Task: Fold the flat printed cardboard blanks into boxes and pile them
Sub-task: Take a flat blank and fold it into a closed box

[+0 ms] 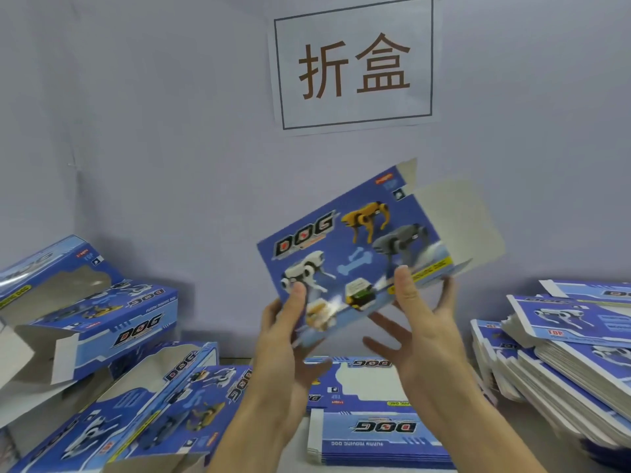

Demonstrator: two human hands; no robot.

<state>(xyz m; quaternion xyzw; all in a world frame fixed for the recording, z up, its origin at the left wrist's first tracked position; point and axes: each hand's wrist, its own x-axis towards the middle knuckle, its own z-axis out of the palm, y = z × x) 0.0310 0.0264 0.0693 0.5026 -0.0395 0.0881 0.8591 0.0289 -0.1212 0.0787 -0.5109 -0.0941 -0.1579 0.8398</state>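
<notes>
A printed blank [355,247] is held raised above the table, pinched at its lower edge by the left hand [290,322] and the right hand [420,312]. Thin, light, bendable card is judged; creases beyond the thumbs are best gripped.

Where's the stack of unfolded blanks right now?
In the head view, the stack of flat blanks sits at the right edge of the table, right of the right hand, which with the left hand holds up a blank.
</notes>
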